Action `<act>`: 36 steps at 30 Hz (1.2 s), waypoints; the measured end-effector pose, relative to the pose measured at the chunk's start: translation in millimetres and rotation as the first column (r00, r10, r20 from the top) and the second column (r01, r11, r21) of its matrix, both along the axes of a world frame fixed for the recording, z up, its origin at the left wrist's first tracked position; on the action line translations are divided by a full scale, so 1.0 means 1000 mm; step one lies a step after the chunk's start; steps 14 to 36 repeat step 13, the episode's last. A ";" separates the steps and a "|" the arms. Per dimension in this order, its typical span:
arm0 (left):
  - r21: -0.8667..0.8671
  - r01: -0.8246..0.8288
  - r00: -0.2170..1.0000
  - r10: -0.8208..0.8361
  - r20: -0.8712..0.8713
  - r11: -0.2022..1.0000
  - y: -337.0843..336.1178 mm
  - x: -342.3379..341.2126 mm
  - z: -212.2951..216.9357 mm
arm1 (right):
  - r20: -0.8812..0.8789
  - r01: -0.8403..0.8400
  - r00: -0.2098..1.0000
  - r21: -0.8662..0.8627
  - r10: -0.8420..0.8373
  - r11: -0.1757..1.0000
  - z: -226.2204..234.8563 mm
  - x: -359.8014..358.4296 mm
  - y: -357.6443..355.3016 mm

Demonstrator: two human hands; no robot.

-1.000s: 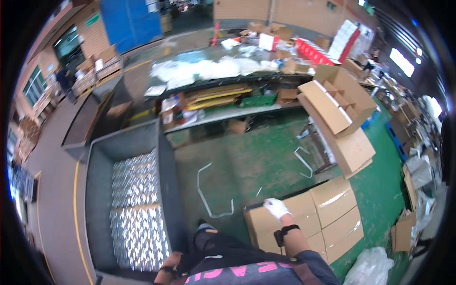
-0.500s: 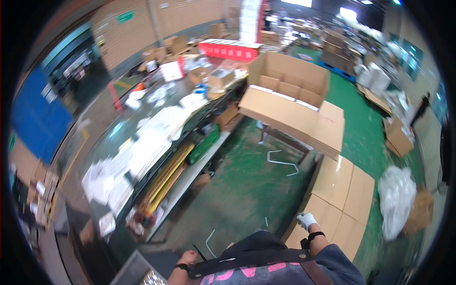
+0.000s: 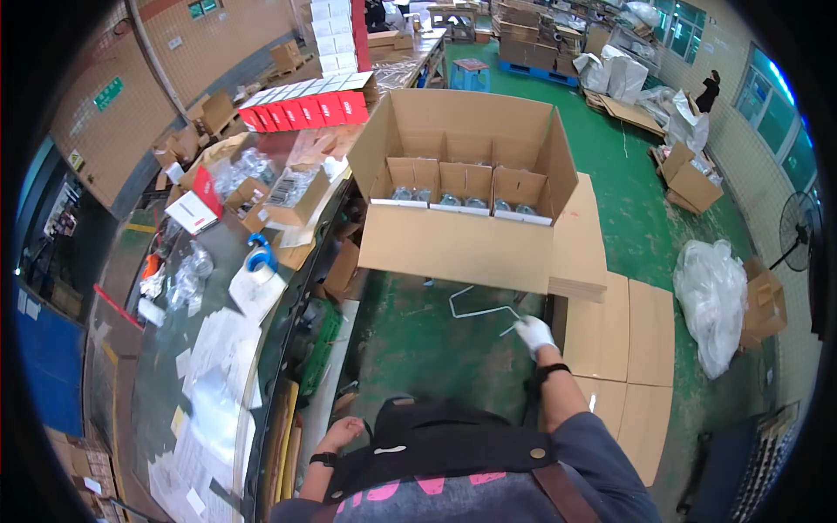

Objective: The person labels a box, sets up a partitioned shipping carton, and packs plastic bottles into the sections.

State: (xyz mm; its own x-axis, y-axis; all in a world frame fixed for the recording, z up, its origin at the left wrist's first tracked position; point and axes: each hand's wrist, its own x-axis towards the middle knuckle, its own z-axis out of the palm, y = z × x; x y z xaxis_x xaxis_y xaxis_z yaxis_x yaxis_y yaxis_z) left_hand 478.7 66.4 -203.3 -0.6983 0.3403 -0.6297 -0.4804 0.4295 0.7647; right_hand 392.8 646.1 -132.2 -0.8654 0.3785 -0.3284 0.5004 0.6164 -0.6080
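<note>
The right hand (image 3: 534, 332), in a white glove, is extended forward and low, its fingers closed around one end of a bent white metal rod (image 3: 482, 308) that lies on the green floor (image 3: 418, 340). The rod sits just below a large open brown cardboard box (image 3: 462, 248) holding smaller open cartons. The bare left hand (image 3: 343, 432) hangs near the long grey workbench (image 3: 218, 349), loosely curled, holding nothing. Flattened brown cardboard sheets (image 3: 623, 336) lie beside the right hand.

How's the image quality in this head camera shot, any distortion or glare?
Head view: strong fisheye bending, black corners; the open carton edges bow. Even indoor light, bright windows at right, mild sheen on the green floor. The gloved right hand is sharp enough.
</note>
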 end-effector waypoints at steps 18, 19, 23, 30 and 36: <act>0.070 0.131 0.991 -0.129 -0.036 0.989 0.056 -0.410 0.094 | 0.498 -0.499 0.787 0.164 0.365 0.851 -0.025 -0.353 -0.075; 0.070 0.131 0.991 -0.129 -0.036 0.989 0.056 -0.410 0.094 | 0.498 -0.499 0.787 0.164 0.365 0.851 -0.025 -0.353 -0.075; 0.070 0.131 0.991 -0.129 -0.036 0.989 0.056 -0.410 0.094 | 0.498 -0.499 0.787 0.164 0.365 0.851 -0.025 -0.353 -0.075; 0.070 0.131 0.991 -0.129 -0.036 0.989 0.056 -0.410 0.094 | 0.498 -0.499 0.787 0.164 0.365 0.851 -0.025 -0.353 -0.075; 0.070 0.131 0.991 -0.129 -0.036 0.989 0.056 -0.410 0.094 | 0.498 -0.499 0.787 0.164 0.365 0.851 -0.025 -0.353 -0.075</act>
